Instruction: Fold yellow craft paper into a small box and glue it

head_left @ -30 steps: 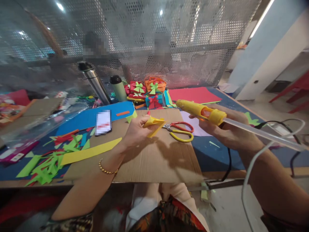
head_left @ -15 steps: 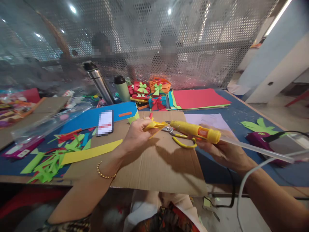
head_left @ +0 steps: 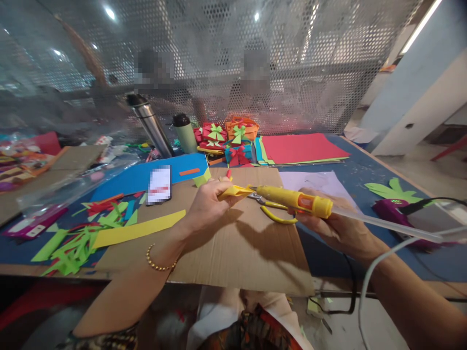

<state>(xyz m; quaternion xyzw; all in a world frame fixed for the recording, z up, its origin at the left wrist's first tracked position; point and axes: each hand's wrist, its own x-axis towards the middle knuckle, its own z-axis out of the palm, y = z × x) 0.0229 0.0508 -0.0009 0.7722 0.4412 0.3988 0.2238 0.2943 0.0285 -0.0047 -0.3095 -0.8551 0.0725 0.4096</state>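
Between the fingers of my left hand (head_left: 210, 200) is a folded piece of yellow paper (head_left: 236, 191), held above the cardboard sheet (head_left: 241, 253). My right hand (head_left: 328, 221) is wrapped round a yellow hot glue gun (head_left: 288, 197), a clear glue stick (head_left: 386, 224) poking out of its back. The gun's nozzle is at the right tip of the yellow paper; whether they touch I cannot tell. Pliers-like cutters with yellow handles (head_left: 279, 219) lie on the cardboard below the gun, partly hidden by it. A yellow paper strip (head_left: 140, 228) rests beside my left wrist.
Green and red paper scraps (head_left: 76, 245) and a phone (head_left: 159, 185) lie to the left. Behind stand a steel flask (head_left: 150, 124), a green bottle (head_left: 185, 136), small bow-trimmed paper boxes (head_left: 237, 141) and stacked red sheets (head_left: 299, 148). A grey cable (head_left: 365, 291) loops by my right forearm.
The glue gun has shifted slightly left, bringing its nozzle closer to the yellow paper's tip. My left hand has barely moved and keeps its hold.
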